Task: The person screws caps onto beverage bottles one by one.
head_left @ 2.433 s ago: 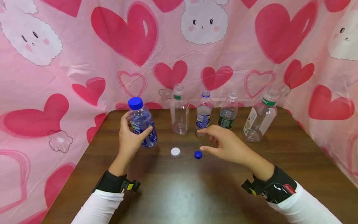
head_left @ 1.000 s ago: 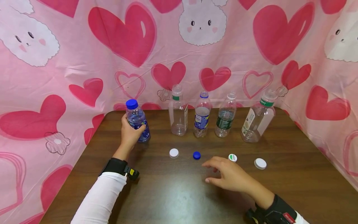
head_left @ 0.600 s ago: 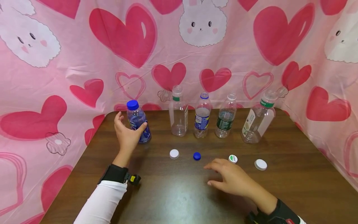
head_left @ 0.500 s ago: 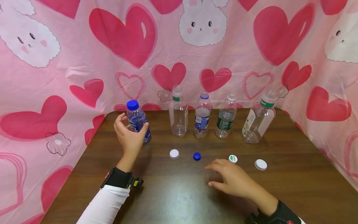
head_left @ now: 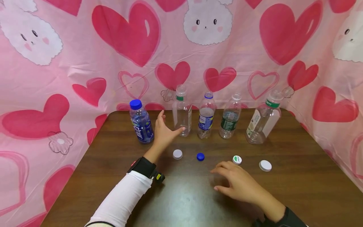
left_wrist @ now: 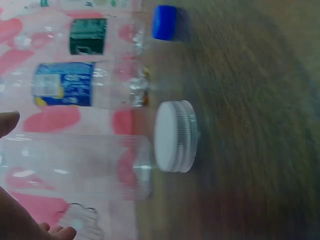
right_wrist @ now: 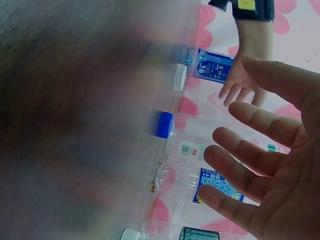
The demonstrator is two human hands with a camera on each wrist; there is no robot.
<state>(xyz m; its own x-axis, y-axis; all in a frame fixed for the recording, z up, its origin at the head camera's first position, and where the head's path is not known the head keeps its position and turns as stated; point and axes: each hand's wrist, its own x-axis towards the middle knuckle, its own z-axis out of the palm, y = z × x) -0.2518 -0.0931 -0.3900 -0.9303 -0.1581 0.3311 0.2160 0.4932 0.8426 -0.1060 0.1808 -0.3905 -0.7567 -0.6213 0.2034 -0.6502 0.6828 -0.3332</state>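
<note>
My left hand (head_left: 165, 134) is spread beside a clear uncapped bottle (head_left: 181, 116) with a green neck band; its thumb overlaps the bottle in the head view, and contact cannot be told. In the left wrist view a gap shows between thumb and fingers, with that bottle beyond. To the left of this hand stands a blue-labelled bottle (head_left: 142, 126) with a blue cap (head_left: 135, 104) on it. My right hand (head_left: 236, 183) hovers over the near table, fingers apart and holding nothing. Close by its fingers lies a white cap with a green mark (head_left: 237, 160).
Farther right stand an uncapped small blue-labelled bottle (head_left: 205, 118), a green-labelled bottle (head_left: 230, 119) and a large square bottle (head_left: 263, 118). A white cap (head_left: 177, 154), a small blue cap (head_left: 200, 156) and another white cap (head_left: 265, 165) lie on the wooden table (head_left: 181, 195).
My left hand has let go of the blue-labelled bottle, which now stands at the left, and moved right to the clear bottle. Earlier, my right hand drew back toward the near edge.
</note>
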